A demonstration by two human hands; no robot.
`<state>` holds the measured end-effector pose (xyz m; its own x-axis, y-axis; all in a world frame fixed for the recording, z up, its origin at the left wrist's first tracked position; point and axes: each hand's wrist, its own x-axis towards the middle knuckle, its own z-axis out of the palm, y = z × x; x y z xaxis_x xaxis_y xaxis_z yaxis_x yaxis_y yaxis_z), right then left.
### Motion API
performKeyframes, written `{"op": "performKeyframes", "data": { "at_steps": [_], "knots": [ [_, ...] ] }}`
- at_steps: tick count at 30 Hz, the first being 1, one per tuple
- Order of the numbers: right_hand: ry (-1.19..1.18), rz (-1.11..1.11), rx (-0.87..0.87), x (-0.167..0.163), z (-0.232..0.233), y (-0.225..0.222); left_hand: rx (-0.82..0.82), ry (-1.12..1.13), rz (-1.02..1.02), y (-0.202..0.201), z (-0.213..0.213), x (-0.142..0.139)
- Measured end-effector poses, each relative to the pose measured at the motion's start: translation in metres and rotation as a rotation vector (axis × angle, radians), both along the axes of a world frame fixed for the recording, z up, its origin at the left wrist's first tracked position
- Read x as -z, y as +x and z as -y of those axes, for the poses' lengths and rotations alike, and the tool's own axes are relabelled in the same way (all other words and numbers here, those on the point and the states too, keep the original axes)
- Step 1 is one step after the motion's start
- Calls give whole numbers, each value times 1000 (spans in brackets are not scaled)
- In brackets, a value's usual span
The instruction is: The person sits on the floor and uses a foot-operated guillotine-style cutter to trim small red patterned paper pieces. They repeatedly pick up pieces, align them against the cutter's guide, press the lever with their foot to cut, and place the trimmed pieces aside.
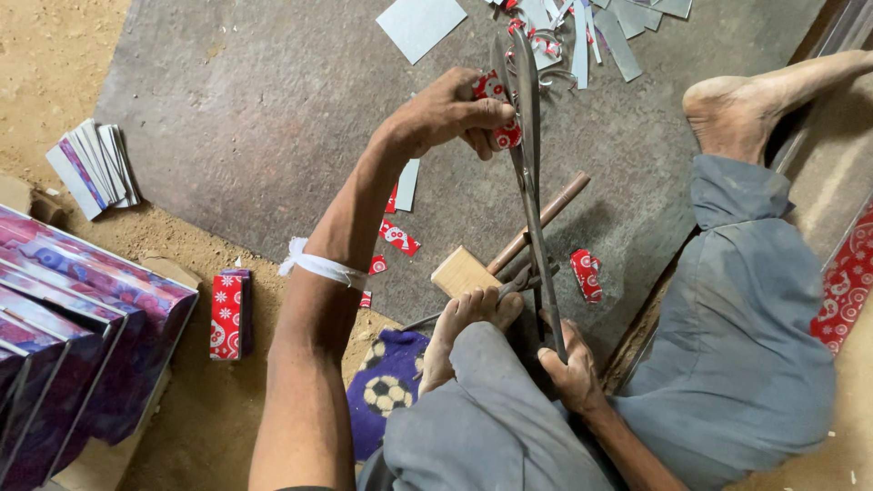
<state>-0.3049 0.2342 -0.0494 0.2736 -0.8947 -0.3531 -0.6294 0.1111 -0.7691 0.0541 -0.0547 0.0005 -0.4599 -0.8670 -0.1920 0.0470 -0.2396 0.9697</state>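
The left hand (455, 114) pinches a red-and-white patterned metal strip (496, 109), fingers closed on it, feeding it between the blades of the long shears (527, 173); the right hand (568, 364) grips the lower shear handle, fingers wrapped tight, with one foot (468, 318) bracing the tool beside it; just below the left fingers lie cut red pieces (398, 236) on the grey mat (236, 118), and another cut piece (587, 275) sits right of the blades; beyond the fingers, a heap of grey offcuts (591, 32) suggests much cutting is already done; a wooden mallet (468, 270) rests near the right hand; well to the left, folded boxes (73, 318) and a stack of blanks (95, 164) wait, so more appears left to cut
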Motion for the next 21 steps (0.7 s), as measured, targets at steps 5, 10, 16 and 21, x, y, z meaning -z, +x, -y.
{"op": "performKeyframes", "data": {
  "at_steps": [5, 10, 16, 21],
  "knots": [
    [-37, 12, -1, 1, 1, 1, -2, 69, 0, 1, 7, -1],
    [89, 38, 49, -3, 4, 5, -527, 106, -304, -35, -44, 5],
    [122, 157, 61, -12, 8, 9, -547, -36, -170, -46, -56, 15],
    [146, 122, 70, -13, 10, 13, -501, -103, -45, -41, -44, 12]
  ]
}}
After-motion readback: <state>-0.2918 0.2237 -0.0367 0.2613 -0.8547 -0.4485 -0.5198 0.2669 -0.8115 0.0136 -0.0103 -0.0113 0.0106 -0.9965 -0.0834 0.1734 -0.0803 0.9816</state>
